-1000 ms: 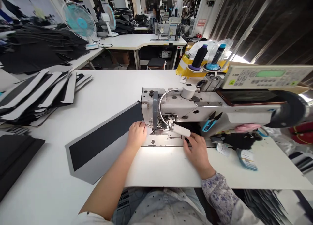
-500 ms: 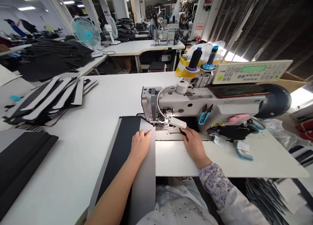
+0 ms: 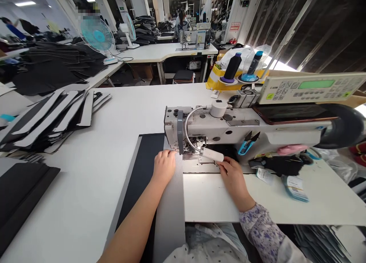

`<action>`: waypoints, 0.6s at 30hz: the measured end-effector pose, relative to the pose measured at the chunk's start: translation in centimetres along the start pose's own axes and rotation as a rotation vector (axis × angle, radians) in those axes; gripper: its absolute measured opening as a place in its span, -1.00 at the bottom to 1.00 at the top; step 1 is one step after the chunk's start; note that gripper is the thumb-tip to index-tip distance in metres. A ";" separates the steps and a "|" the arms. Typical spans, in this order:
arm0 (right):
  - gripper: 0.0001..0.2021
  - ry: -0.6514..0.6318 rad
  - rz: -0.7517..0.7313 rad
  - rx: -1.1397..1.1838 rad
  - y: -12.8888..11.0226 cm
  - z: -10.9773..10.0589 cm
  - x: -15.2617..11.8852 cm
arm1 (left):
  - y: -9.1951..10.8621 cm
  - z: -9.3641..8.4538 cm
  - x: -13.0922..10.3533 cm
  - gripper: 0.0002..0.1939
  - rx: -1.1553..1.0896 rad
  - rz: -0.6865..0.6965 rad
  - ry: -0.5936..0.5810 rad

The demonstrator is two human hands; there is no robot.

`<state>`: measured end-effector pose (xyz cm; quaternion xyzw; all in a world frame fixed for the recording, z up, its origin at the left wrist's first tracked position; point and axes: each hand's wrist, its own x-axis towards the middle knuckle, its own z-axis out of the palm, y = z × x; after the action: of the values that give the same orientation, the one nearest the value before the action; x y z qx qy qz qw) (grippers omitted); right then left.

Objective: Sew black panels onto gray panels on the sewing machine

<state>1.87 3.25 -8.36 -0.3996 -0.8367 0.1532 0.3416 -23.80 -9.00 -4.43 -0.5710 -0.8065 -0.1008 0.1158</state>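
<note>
A long grey and black fabric panel (image 3: 171, 202) runs from the front table edge to the sewing machine (image 3: 206, 121). Lying on it, my left hand (image 3: 164, 165) has its fingers together and bent, pressing the panel close to the needle area. Exact finger grip underneath is hidden. On the machine bed (image 3: 200, 166), my right hand (image 3: 233, 179) has its thumb and forefinger brought together beside the tip of the white lamp (image 3: 212, 154). What they pinch is too small to make out. The panel's far edge passes by the machine head.
Blue thread snips (image 3: 248, 144) hang on the machine body. A phone (image 3: 294, 114) lies on top, below the control panel (image 3: 311, 88). Thread cones (image 3: 233, 67) stand behind. Cut strips (image 3: 54, 114) are piled at left, near a folded dark panel (image 3: 25, 190).
The view has shifted, so the machine sits lower and larger. The dark piece seen at my right fingertips earlier is hardly visible now. My left hand stays on the panel.
</note>
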 end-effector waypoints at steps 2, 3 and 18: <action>-0.68 0.029 0.023 -0.084 -0.1 0.0 0.1 | -0.2 0.3 0.8 -0.71 0.024 0.000 0.001; -0.66 0.046 0.038 -0.126 -0.1 -0.1 0.1 | -0.3 0.4 1.2 -0.72 0.035 -0.002 -0.003; -0.81 -0.233 -0.038 0.418 -7.7 4.4 1.9 | 1.9 -2.0 -1.2 -0.78 -0.171 0.191 -0.036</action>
<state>-6.40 -0.13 -6.61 -0.2840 -0.8278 0.3618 0.3212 -21.48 -10.02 -2.80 -0.6547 -0.7389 -0.1475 0.0612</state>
